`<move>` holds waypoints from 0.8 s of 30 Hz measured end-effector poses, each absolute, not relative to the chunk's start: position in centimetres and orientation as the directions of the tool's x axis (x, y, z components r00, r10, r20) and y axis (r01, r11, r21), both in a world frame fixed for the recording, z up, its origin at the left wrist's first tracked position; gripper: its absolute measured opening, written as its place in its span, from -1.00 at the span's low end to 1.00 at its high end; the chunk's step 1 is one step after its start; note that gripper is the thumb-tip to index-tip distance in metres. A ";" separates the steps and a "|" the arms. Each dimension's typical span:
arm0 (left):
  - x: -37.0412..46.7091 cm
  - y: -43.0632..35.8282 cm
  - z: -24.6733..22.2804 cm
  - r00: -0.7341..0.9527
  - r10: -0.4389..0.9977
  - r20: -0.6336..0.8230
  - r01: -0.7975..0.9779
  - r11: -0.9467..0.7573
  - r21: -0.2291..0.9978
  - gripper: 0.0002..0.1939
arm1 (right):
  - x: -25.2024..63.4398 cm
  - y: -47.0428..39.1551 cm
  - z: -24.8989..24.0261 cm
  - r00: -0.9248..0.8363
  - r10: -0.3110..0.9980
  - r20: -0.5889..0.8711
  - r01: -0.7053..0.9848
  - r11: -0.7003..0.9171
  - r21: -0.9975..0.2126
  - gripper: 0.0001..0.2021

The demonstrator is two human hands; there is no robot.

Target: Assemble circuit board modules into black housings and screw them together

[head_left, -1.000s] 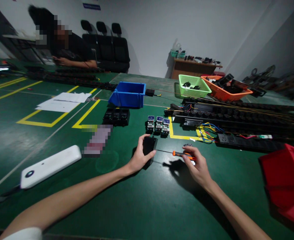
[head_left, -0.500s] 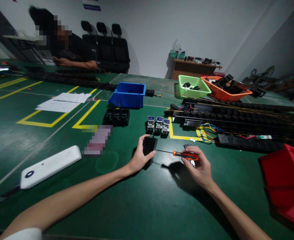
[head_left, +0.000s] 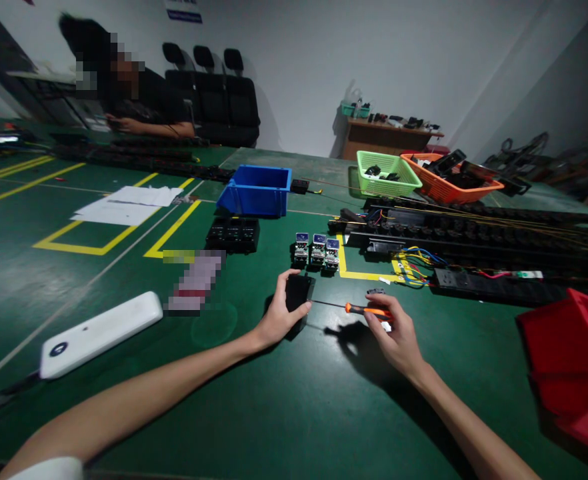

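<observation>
Left hand (head_left: 280,312): clasped around a black case (head_left: 298,292), thumb on its near side.
Right hand (head_left: 397,333): grasping an orange-and-black screwdriver (head_left: 357,309) by its handle, shaft pointing left.
Screwdriver tip: at the right side of the black case; whether it touches, I cannot tell.
Black case: between the 2 hands, over the green table (head_left: 284,413).
Circuit modules (head_left: 318,252): 3 in a row, just beyond the black case.
Blue bin (head_left: 264,200): farther back, a black block (head_left: 233,235) just in front.
Red bin (head_left: 569,360): at far right.
Baskets: green basket (head_left: 387,187) beside orange basket (head_left: 454,191), both holding black parts.
</observation>
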State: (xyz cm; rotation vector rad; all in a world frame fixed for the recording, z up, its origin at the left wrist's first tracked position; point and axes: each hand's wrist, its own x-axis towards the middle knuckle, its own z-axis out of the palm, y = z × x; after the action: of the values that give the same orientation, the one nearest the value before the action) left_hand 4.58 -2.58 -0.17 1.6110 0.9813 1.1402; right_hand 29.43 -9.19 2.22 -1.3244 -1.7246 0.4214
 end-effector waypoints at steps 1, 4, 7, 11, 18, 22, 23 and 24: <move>4.6 -2.6 -0.2 0.258 0.935 0.243 0.105 -0.277 0.955 -0.36 | 29.4 -9.2 2.2 -0.029 0.888 0.459 0.585 0.388 -0.713 -0.74; 4.6 -2.6 -0.1 0.256 0.935 0.244 0.112 -0.279 0.954 -0.35 | 29.2 -9.2 2.3 -0.045 0.851 0.522 0.561 0.455 -0.692 -0.75; 4.6 -2.6 -0.1 0.258 0.937 0.234 0.100 -0.267 0.958 -0.35 | 29.1 -9.2 2.5 -0.067 0.819 0.569 0.533 0.512 -0.674 -0.75; 4.6 -2.6 -0.1 0.258 0.941 0.219 0.088 -0.249 0.965 -0.34 | 28.9 -9.2 2.8 -0.088 0.795 0.600 0.498 0.557 -0.664 -0.74; 4.6 -2.6 -0.2 0.258 0.941 0.219 0.082 -0.248 0.965 -0.35 | 28.9 -9.3 3.2 -0.118 0.777 0.619 0.515 0.581 -0.630 -0.78; 4.5 -2.6 -0.2 0.261 0.941 0.215 0.081 -0.243 0.967 -0.35 | 28.8 -9.3 3.5 -0.137 0.780 0.610 0.532 0.577 -0.619 -0.80; 4.5 -2.6 -0.2 0.260 0.941 0.217 0.078 -0.245 0.966 -0.35 | 28.9 -9.3 3.4 -0.147 0.788 0.598 0.543 0.570 -0.617 -0.80; 4.5 -2.5 -0.3 0.259 0.941 0.219 0.074 -0.246 0.967 -0.35 | 28.9 -9.3 3.4 -0.156 0.797 0.584 0.557 0.559 -0.614 -0.78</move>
State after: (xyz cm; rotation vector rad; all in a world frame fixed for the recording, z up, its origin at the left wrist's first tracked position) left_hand 4.53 -2.52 -0.26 1.5687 0.9724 1.1326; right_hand 28.93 -9.33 3.37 -1.1080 -1.8389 0.3154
